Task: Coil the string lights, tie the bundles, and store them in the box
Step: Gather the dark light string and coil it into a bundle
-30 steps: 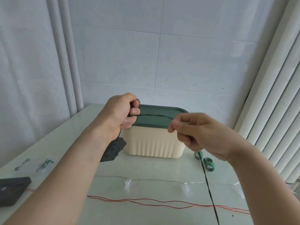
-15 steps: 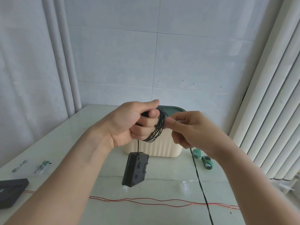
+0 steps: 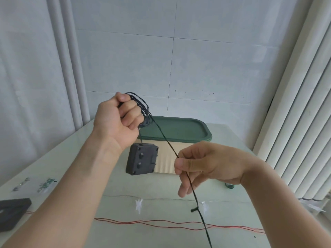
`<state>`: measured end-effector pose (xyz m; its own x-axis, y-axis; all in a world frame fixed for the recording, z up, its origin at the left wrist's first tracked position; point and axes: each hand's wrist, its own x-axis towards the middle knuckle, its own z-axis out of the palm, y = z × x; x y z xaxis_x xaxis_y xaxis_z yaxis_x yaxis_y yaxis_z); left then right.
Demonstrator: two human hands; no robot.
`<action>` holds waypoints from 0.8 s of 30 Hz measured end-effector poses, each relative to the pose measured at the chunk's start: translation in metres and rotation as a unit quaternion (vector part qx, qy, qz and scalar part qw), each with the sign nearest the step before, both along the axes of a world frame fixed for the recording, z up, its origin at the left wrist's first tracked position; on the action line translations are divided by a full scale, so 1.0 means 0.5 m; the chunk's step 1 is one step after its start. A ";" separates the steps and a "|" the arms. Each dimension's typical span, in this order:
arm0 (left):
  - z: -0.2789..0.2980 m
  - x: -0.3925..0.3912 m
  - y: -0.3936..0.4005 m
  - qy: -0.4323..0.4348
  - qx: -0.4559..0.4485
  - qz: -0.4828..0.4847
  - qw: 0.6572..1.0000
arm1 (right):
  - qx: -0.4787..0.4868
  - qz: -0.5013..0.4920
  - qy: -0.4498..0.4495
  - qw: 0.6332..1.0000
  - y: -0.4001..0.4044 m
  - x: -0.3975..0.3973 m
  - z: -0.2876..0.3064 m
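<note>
the cream ribbed plastic box (image 3: 165,162) with its dark green lid (image 3: 176,130) on stands shut, contents hidden. in front of it and to its left, your left hand (image 3: 119,120) is fisted round the thin black string-light coil (image 3: 143,111), the black battery pack (image 3: 142,161) dangling below. your right hand (image 3: 202,165), in front of the box, pinches the free strand running up-left to the coil; judge the next wrap along that line.

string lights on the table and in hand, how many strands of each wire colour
black wire, coiling in left hand, fed by right hand: 1
red wire, on table: 1
clear or silver wire, on table: 1
total: 3
</note>
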<state>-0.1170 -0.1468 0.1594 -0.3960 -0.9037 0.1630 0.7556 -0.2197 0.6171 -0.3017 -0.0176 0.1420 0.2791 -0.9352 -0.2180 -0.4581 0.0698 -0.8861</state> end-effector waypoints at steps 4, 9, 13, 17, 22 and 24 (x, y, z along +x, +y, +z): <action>-0.001 -0.001 0.002 0.003 -0.001 0.045 0.999 | -0.049 -0.110 0.026 0.992 -0.008 0.008 -0.007; -0.006 -0.006 0.000 -0.021 0.015 0.045 0.999 | -0.152 -0.187 0.157 0.958 -0.012 0.028 -0.011; -0.007 -0.034 0.018 -0.146 -0.022 0.066 0.987 | -0.209 -0.158 0.202 0.944 -0.004 0.040 -0.003; -0.018 -0.068 0.059 -0.254 -0.079 0.036 0.963 | -0.227 -0.134 0.203 0.943 0.001 0.048 0.002; -0.037 -0.076 0.079 -0.452 -0.213 -0.008 0.866 | -0.251 -0.134 0.192 0.939 0.003 0.043 0.007; -0.044 -0.081 0.086 -0.508 -0.255 -0.053 0.821 | -0.254 -0.125 0.190 0.940 0.004 0.042 0.010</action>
